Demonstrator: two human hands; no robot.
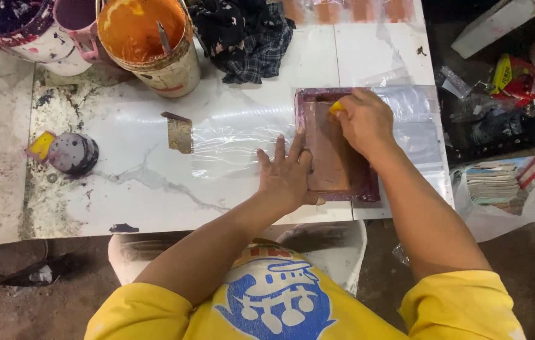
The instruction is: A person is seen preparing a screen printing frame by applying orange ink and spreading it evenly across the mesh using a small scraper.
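White marble-look tabletop (154,189), pretty paint-stained. I've got my left hand (286,176) flat, fingers spread, pressing the near left edge of the purple printing frame (337,189) on clear plastic sheeting (236,138). Right hand (365,119) has fingers clenched on a yellow squeegee (337,107) at the frame's far end. Orange paint bucket (148,44) sits well apart.

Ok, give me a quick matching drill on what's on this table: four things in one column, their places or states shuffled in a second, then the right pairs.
Things:
1. left hand
2. right hand
3. orange paint bucket
4. dark rag

Places:
A. bunched at the table's far edge
B. inside the frame, holding a yellow piece
C. flat on the frame's left edge
D. far side, a stick standing in it

Pairs: 1-C, 2-B, 3-D, 4-A. The frame is the purple screen frame.
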